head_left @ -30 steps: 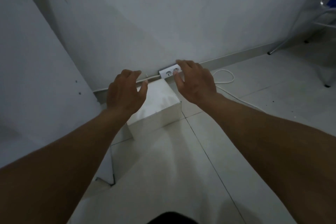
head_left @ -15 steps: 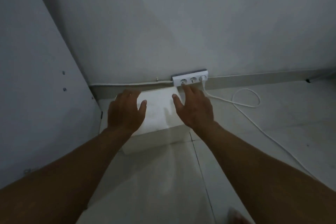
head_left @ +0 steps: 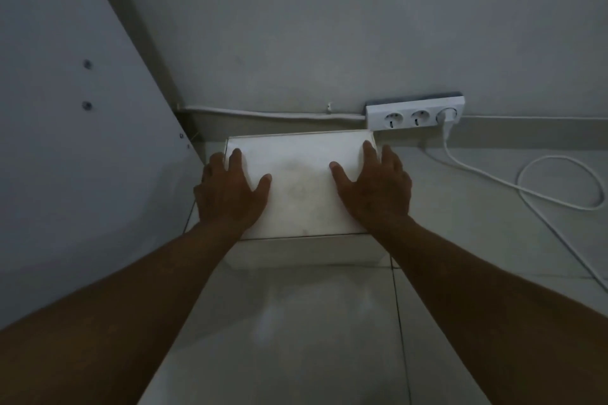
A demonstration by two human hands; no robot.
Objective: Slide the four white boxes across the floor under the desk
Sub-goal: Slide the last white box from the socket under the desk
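Observation:
One white box (head_left: 301, 187) lies on the tiled floor against the skirting of the back wall, near the corner. My left hand (head_left: 230, 194) rests on its left top edge, fingers wrapped over the left side and thumb on the lid. My right hand (head_left: 378, 189) lies on the right top edge the same way, thumb pointing inward. Both hands clasp the box from its two sides. No other white box shows in the head view.
A white desk side panel (head_left: 82, 141) with screws rises at the left. A white power strip (head_left: 415, 112) sits on the wall just right of the box; its cable (head_left: 559, 187) loops over the floor at the right. Glossy floor tiles (head_left: 296, 339) lie in front.
Both hands came down from above the box and now lie on its two sides. The view has moved closer and turned square to the wall.

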